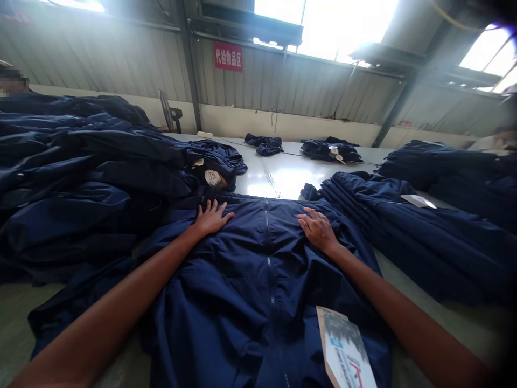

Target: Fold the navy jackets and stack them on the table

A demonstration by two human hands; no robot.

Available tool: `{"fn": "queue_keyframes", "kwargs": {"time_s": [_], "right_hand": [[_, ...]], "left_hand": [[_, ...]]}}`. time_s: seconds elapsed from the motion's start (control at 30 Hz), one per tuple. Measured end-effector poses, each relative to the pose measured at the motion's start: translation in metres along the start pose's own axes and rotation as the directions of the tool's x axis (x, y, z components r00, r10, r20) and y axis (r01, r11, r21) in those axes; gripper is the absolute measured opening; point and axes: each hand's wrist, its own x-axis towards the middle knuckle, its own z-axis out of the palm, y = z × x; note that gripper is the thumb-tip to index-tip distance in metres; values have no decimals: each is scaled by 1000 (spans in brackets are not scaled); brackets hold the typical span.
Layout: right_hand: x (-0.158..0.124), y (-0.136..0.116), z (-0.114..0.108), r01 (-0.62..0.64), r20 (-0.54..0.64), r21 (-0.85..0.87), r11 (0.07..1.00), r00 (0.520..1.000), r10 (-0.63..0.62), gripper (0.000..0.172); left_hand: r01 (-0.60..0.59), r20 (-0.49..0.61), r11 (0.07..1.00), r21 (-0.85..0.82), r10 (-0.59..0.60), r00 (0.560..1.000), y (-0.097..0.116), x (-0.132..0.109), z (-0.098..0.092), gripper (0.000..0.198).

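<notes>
Jacket (234, 280) lies front-up on the worktop (291, 180), left hand (210, 218) spread flat, right hand (319, 230) loosely curled on it, neither grip clasping anything; even outward pressure from the zipper (269, 264) should smooth it.

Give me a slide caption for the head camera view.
Left fingers and right fingers on a navy jacket, a loose heap to the left and a folded stack to the right.

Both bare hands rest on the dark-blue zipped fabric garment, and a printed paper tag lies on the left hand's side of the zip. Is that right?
No: the head view shows the printed paper tag on the same side of the zip as the right hand.
</notes>
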Motion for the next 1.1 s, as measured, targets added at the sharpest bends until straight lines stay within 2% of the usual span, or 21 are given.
{"fn": "queue_keyframes", "kwargs": {"time_s": [0.07,0.17,0.23,0.33,0.4,0.5,0.6,0.67,0.73,0.87,0.97,1.1], "right_hand": [[3,8,-13,-23,-92,-20,1000,996,21,39],[1,32,-34,-166,-138,5,986,977,165,38],[-10,49,-42,-246,-122,14,969,962,245,40],[-41,59,-38,-229,-11,-24,973,973,229,47],[-60,53,-28,-231,95,-46,972,967,235,53],[-74,41,-16,-282,225,-59,958,931,288,59],[-74,35,-14,-280,286,-63,958,915,286,64],[-72,35,-17,-290,293,-72,954,909,298,64],[-73,36,-20,-322,290,-93,942,897,334,64],[-79,38,-25,-418,264,-141,897,858,441,65],[-80,43,-28,-469,249,-164,868,832,496,67],[-80,57,-29,-484,243,-178,857,822,515,64]], "left_hand": [[2,-4,1000,13,-2,1000,-4,3,-2,83],[4,-10,999,45,-4,1000,-12,6,-7,83],[13,-21,997,83,-11,1000,-15,6,-14,82],[9,-66,987,158,1,998,-6,2,-29,76],[-50,-94,980,194,69,993,15,-2,-37,73],[-254,-47,953,168,265,963,65,-10,-44,71],[-421,-3,904,75,422,907,114,-15,-38,72],[-486,-28,873,43,487,873,130,-16,-26,71],[-499,-26,866,29,500,866,129,-15,-11,67],[-442,-8,897,-20,442,897,96,-4,12,62],[-413,-18,910,-47,413,911,79,5,16,62],[-409,-19,911,-59,408,913,77,7,14,63]]}}
